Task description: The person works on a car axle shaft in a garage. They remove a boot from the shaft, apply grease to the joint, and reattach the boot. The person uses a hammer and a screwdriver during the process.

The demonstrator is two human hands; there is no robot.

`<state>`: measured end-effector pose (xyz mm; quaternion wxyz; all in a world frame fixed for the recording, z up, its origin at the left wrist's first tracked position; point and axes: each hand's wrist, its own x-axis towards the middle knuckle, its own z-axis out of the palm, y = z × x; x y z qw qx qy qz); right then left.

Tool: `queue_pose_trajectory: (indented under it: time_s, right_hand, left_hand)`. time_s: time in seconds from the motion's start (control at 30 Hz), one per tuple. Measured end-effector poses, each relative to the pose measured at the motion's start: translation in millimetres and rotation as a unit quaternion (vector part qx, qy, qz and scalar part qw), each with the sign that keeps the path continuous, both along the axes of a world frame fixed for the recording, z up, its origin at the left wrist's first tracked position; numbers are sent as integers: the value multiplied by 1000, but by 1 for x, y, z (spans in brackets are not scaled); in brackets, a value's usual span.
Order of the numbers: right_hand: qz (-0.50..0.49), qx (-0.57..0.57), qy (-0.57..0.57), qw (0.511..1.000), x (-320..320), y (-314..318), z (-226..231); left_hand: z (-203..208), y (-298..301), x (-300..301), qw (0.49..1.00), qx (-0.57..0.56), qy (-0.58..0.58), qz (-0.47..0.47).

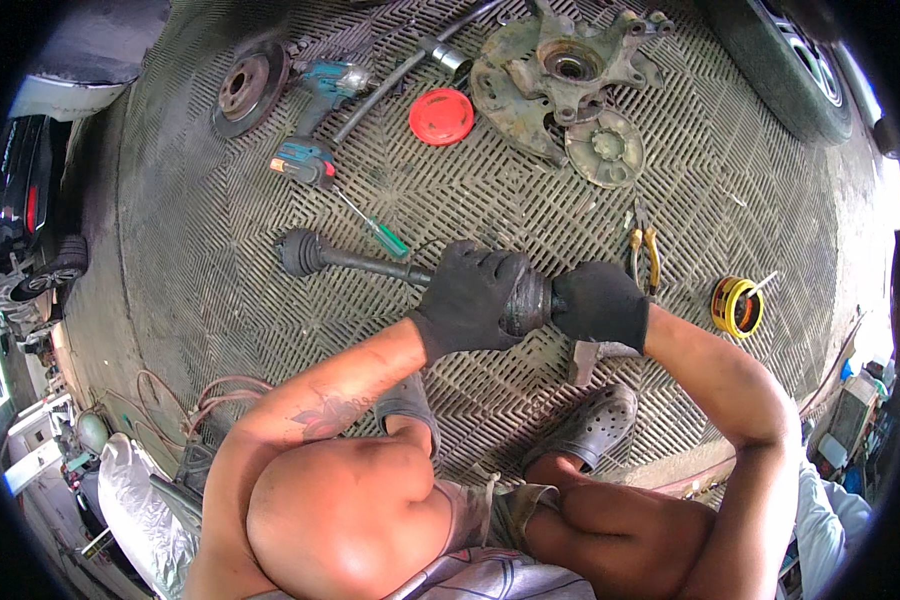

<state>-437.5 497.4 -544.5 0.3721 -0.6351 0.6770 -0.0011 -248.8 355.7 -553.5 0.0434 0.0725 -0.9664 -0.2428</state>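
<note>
A dark, greasy CV axle shaft (378,266) lies level across in front of me, its ribbed boot end to the left. My left hand (473,300), in a black glove, is wrapped round the thick joint at the shaft's right end. Beside it my right hand (602,308), gloved too, is closed on the far right tip of that joint. The fingers hide much of the joint. Under my right hand a grey metal block (590,360), perhaps a hammer head, shows partly. Pliers (650,258) with yellow handles lie just beyond my right hand.
Beyond the shaft lie a green-handled screwdriver (388,237), cordless impact wrench (315,110), long bar (390,90), red lid (441,116), brake disc (250,90), steering knuckle (580,60) and round metal plate (606,150). An open yellow tin (738,308) holding a stick stands right. A wheel (790,75) is far right.
</note>
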Motion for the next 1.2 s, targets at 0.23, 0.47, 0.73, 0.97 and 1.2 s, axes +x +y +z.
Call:
queue_pose_trajectory:
  time_s: [0.23, 0.47, 0.73, 0.97, 1.2]
  right_hand:
    - [11, -51, -32, 998, -7, -2, -7]
    - [31, -31, -8, 999, -12, -7, -7]
    - [10, 24, -23, 999, -1, -2, -14]
    - [5, -7, -33, 999, -6, 5, -36]
    - [14, -72, -50, 996, -29, 2, -68]
  left_hand:
    - [7, -11, 3, 1000, 2, 4, -22]
    - [-6, -8, 9, 1000, -3, 8, -13]
    - [-9, 8, 3, 987, -28, -150, 58]
    - [-12, -9, -17, 969, 4, -247, 26]
    - [-27, -24, -21, 984, -92, -136, -69]
